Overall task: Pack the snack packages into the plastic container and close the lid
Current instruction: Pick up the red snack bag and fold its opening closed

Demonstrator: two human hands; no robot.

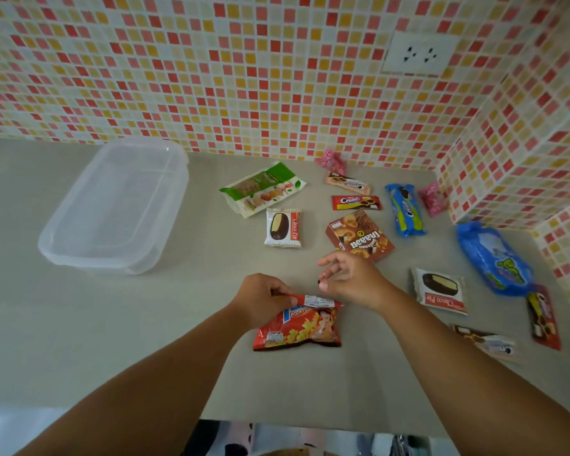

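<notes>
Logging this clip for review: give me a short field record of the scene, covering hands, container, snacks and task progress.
surface: grey countertop against a mosaic-tiled wall
container: clear plastic container, far left, lid on, no snacks visible inside
left hand: left hand pinches the top edge of the red potato snack bag
right hand: right hand at the bag's top right corner; grip unclear
loose snacks: green nut pack, two Choco Pie packs, brown box, blue cookie roll, large blue bag, several small bars
progress: nothing packed yet

Container (112, 205) left — snack packages (359, 232) right
</notes>
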